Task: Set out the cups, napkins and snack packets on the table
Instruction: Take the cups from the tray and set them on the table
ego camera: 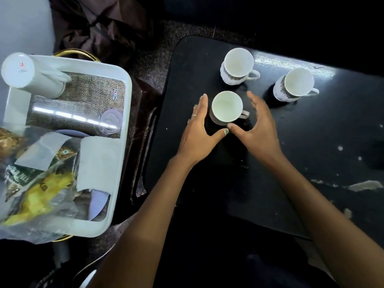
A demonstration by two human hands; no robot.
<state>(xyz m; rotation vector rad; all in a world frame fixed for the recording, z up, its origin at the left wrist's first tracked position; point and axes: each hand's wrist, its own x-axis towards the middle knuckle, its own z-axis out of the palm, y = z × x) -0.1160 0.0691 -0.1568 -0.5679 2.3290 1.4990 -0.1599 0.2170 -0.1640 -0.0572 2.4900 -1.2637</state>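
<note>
Three white cups stand upright on the black table point(270, 163). The nearest cup point(227, 107) sits between my two hands. My left hand point(199, 129) is open at its left side, thumb tip under the cup's near edge. My right hand point(255, 127) is open at its right side, fingers spread by the handle. I cannot tell whether either hand touches the cup. A second cup point(238, 66) stands farther back, a third cup point(296, 85) to the right. White napkins point(99, 163) and snack packets point(39, 183) lie in the white tray point(124, 142) at left.
In the tray stand a white cylindrical flask point(31, 73) and a clear glass point(111, 121) on a woven mat. A dark bag point(104, 23) lies behind the tray. The table surface is chipped at right point(363, 185).
</note>
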